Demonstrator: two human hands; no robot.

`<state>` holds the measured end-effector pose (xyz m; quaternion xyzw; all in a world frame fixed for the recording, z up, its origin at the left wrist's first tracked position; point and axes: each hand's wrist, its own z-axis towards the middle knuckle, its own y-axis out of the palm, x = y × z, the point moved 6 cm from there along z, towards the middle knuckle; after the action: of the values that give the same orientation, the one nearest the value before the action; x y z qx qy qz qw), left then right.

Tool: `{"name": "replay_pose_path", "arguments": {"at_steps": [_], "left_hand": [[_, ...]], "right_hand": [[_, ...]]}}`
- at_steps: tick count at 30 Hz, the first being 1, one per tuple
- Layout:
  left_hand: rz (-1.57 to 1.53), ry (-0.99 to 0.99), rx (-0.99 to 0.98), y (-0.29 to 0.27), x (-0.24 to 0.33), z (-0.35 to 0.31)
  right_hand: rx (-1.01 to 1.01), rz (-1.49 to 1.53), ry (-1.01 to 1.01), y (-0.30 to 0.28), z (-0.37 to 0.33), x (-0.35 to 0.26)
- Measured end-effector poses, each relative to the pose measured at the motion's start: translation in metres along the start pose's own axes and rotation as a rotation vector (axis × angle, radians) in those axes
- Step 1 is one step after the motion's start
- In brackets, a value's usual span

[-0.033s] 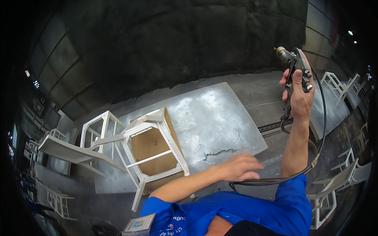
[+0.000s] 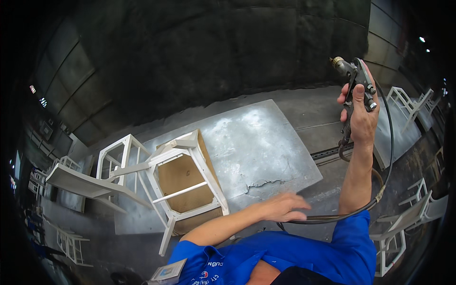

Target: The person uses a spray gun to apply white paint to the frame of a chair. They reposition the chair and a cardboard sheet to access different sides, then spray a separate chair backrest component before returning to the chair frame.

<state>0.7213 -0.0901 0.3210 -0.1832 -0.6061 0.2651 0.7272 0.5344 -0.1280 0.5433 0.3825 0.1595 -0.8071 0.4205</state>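
My right hand [image 2: 363, 114] is raised at the right, its fingers wrapped round the handle of a dark metal spray gun [image 2: 354, 76] with a brass-coloured nozzle pointing up and left. A black hose [image 2: 390, 142] loops down from the gun past my forearm. My left hand [image 2: 285, 207] reaches across in front of my body, fingers stretched out and a little blurred. It is just above the hose and looks empty; whether it touches the hose I cannot tell. Left of it, a white chair frame [image 2: 190, 185] lies tipped over on a brown board [image 2: 183, 178].
Beneath the chair is a grey, paint-spattered panel [image 2: 256, 142] with a cracked near edge. A white stool-like frame [image 2: 124, 156] stands beyond the chair's back. More white chairs [image 2: 392, 232] stand at the right and far left. A dark wall [image 2: 213, 52] closes off the far side.
My left hand has shifted slightly to the left. My right hand and the spray gun have stayed in place.
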Motion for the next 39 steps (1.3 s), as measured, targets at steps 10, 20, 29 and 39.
{"name": "replay_pose_path", "arguments": {"at_steps": [10,20,29,39], "left_hand": [[-0.333,-0.381,-0.135,0.116,-0.136,-0.078],[-0.344,-0.392,-0.020,0.115,-0.135,-0.094],[-0.336,-0.379,0.028,0.110,-0.131,-0.098],[-0.350,-0.374,0.023,0.107,-0.123,-0.106]], "right_hand": [[-0.021,0.007,-0.032,0.005,0.005,0.005],[0.036,-0.028,-0.056,0.001,0.013,0.011],[0.029,-0.016,-0.047,0.003,0.012,0.008],[0.034,0.013,-0.033,0.007,0.010,0.001]]}}
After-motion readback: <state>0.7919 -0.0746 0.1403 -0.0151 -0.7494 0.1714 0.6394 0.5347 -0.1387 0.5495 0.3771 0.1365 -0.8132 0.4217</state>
